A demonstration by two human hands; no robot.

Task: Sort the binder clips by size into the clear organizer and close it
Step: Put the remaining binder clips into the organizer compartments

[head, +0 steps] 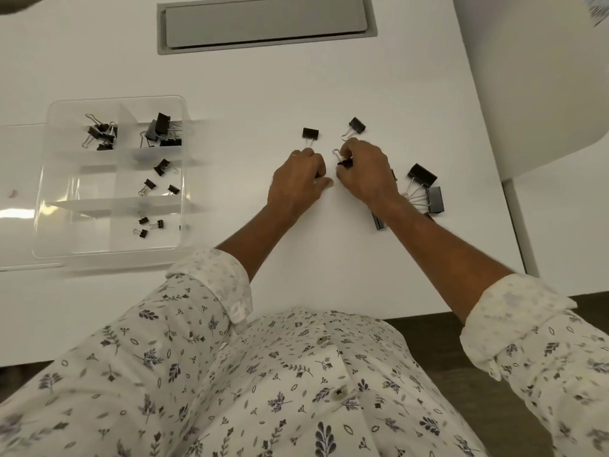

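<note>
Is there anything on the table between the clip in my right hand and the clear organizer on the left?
Only your left hand sits on that line, beside the right hand and its small binder clip. Past it, the white table is bare up to the clear organizer, whose compartments are uncovered.

A white table [250,94], into whose far part a grey hatch [266,23] is set, is occupied at the left by a clear organizer [59,179], near the middle by two medium binder clips [310,133] [357,125], and at the right by a cluster of large clips [425,189].
</note>
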